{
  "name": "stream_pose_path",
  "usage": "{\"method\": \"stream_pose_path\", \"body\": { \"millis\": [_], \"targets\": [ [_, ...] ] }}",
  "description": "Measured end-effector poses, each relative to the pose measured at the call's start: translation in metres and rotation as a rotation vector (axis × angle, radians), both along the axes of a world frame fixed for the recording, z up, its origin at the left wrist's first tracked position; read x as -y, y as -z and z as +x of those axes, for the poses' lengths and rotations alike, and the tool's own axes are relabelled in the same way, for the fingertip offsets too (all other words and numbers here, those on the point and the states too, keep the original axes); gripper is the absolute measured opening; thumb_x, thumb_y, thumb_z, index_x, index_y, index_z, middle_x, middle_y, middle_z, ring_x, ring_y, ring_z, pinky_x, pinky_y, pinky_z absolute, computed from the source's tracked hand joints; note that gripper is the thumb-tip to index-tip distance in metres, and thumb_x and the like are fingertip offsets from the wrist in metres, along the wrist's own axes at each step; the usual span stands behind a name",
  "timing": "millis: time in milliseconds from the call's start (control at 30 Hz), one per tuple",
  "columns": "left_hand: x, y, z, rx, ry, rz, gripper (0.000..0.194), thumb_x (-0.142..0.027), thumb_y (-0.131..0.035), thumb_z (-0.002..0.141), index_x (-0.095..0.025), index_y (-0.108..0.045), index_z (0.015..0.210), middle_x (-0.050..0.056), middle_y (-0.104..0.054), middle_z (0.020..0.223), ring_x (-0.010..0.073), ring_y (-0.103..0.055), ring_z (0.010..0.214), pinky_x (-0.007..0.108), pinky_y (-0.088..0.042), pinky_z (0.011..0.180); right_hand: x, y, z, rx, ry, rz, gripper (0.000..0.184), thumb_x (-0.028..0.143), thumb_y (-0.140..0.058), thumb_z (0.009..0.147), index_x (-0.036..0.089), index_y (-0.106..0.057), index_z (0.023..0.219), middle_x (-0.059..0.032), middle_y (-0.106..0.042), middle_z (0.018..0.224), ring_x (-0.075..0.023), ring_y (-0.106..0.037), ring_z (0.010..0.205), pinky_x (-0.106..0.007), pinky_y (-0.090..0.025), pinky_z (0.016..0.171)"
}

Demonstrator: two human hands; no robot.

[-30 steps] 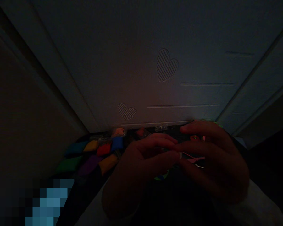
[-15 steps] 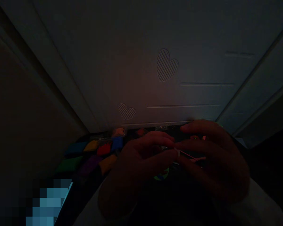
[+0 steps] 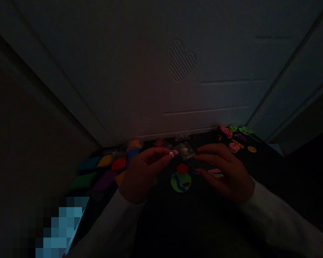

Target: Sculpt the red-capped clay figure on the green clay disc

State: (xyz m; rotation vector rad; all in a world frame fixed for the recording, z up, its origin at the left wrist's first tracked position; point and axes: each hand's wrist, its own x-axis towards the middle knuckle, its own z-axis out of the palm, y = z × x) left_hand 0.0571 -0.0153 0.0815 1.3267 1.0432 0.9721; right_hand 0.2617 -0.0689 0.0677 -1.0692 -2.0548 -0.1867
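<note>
Between the thumb and fingertips of my left hand point(image 3: 141, 173) is a small white lump point(image 3: 171, 154), perhaps modelling clay. A pink lump point(image 3: 175, 152) shows just beyond it; whether the two touch I cannot tell. My right hand point(image 3: 226, 172) hovers with its fingers apart and nothing visible in them. Below and between the hands lies a flat green disc point(image 3: 175, 182) bearing a blue wavy strip and a brown piece. At its upper edge is a red round piece point(image 3: 182, 168). A clear packet point(image 3: 187, 151) lies behind, near my right fingertips.
Coloured packs, among them green point(image 3: 82, 181), purple point(image 3: 105, 180) and red point(image 3: 119, 163), lie at the left. Small colourful shapes point(image 3: 227, 132) cluster at the back right. A pale panel with hearts point(image 3: 183, 61) rises behind the dark table. A bright pixelated patch point(image 3: 67, 222) is at lower left.
My hands were close together over the table and have moved apart. The white lump stays in my left fingertips. The view has shifted, and the green disc now shows fully.
</note>
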Motion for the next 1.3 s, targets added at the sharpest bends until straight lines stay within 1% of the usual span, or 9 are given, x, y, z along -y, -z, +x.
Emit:
{"method": "stream_pose_path", "body": {
  "millis": [100, 167, 233, 333, 400, 500, 667, 867, 1300],
  "targets": [
    [-0.002, 0.030, -0.001, -0.166, -0.026, 0.058, 0.025, -0.036, -0.066, 0.070, -0.018, -0.064, 0.087, 0.004, -0.069, 0.087, 0.0176, -0.063, 0.083, 0.027, -0.048, 0.071, 0.003, 0.033, 0.007, 0.044, -0.019, -0.119, 0.031, 0.019, -0.058, 0.076, 0.016, -0.056, 0.107, -0.0107, -0.057, 0.108, -0.0204, -0.052, 0.101, -0.038, -0.046, 0.082],
    [-0.003, 0.048, 0.000, -0.238, -0.028, 0.068, 0.030, -0.039, -0.065, 0.070, -0.017, -0.064, 0.091, 0.005, -0.069, 0.088, 0.0189, -0.064, 0.083, 0.028, -0.049, 0.070, 0.005, 0.050, 0.010, 0.048, -0.029, -0.164, 0.030, 0.021, -0.058, 0.077, 0.017, -0.057, 0.107, -0.0103, -0.058, 0.108, -0.0208, -0.053, 0.101, -0.039, -0.046, 0.082],
    [-0.003, 0.062, 0.001, -0.311, -0.030, 0.076, 0.030, -0.040, -0.065, 0.069, -0.018, -0.065, 0.088, 0.004, -0.070, 0.085, 0.0193, -0.064, 0.080, 0.029, -0.050, 0.069, 0.008, 0.060, 0.013, 0.042, -0.043, -0.213, 0.029, 0.023, -0.057, 0.078, 0.018, -0.057, 0.107, -0.0095, -0.059, 0.108, -0.0203, -0.053, 0.100, -0.038, -0.045, 0.082],
    [-0.001, 0.074, 0.002, -0.436, -0.026, 0.134, 0.026, -0.040, -0.064, 0.069, -0.019, -0.066, 0.084, 0.003, -0.069, 0.081, 0.0193, -0.063, 0.077, 0.032, -0.049, 0.071, 0.013, 0.066, 0.016, 0.028, -0.063, -0.298, 0.028, 0.022, -0.055, 0.079, 0.018, -0.056, 0.106, -0.0087, -0.058, 0.108, -0.0189, -0.052, 0.101, -0.036, -0.044, 0.084],
    [0.001, 0.078, 0.004, -0.514, -0.031, 0.200, 0.023, -0.038, -0.064, 0.069, -0.021, -0.067, 0.084, 0.003, -0.068, 0.085, 0.0197, -0.062, 0.081, 0.035, -0.048, 0.077, 0.015, 0.066, 0.016, 0.012, -0.070, -0.335, 0.027, 0.021, -0.055, 0.080, 0.018, -0.056, 0.107, -0.0082, -0.057, 0.109, -0.0183, -0.050, 0.102, -0.036, -0.044, 0.085],
    [0.003, 0.083, 0.006, -0.604, -0.053, 0.319, 0.019, -0.033, -0.065, 0.069, -0.020, -0.067, 0.083, 0.004, -0.065, 0.096, 0.0205, -0.058, 0.092, 0.037, -0.043, 0.087, 0.017, 0.064, 0.016, -0.003, -0.075, -0.317, 0.027, 0.020, -0.055, 0.080, 0.018, -0.055, 0.107, -0.0078, -0.056, 0.110, -0.0180, -0.049, 0.103, -0.035, -0.043, 0.085],
    [0.003, 0.091, 0.013, -0.708, -0.068, 0.445, 0.012, -0.028, -0.065, 0.068, -0.021, -0.068, 0.077, 0.005, -0.061, 0.102, 0.0217, -0.054, 0.101, 0.040, -0.040, 0.092, 0.018, 0.061, 0.014, -0.016, -0.082, -0.276, 0.027, 0.020, -0.055, 0.079, 0.018, -0.056, 0.106, -0.0075, -0.057, 0.111, -0.0183, -0.049, 0.103, -0.035, -0.042, 0.085],
    [0.000, 0.097, 0.015, -0.782, -0.090, 0.497, 0.013, -0.027, -0.065, 0.067, -0.018, -0.068, 0.076, 0.007, -0.061, 0.102, 0.0252, -0.051, 0.106, 0.044, -0.037, 0.094, 0.018, 0.060, 0.013, -0.017, -0.086, -0.281, 0.026, 0.019, -0.054, 0.080, 0.016, -0.057, 0.106, -0.0072, -0.057, 0.110, -0.0185, -0.050, 0.102, -0.037, -0.042, 0.083],
    [-0.003, 0.104, 0.019, -0.796, -0.104, 0.475, 0.015, -0.030, -0.065, 0.068, -0.018, -0.067, 0.076, 0.007, -0.062, 0.099, 0.0223, -0.055, 0.100, 0.041, -0.041, 0.090, 0.019, 0.054, 0.014, 0.005, -0.075, -0.254, 0.022, 0.018, -0.054, 0.079, 0.017, -0.059, 0.100, -0.0082, -0.059, 0.107, -0.0194, -0.052, 0.099, -0.035, -0.043, 0.082]
  ]
}}
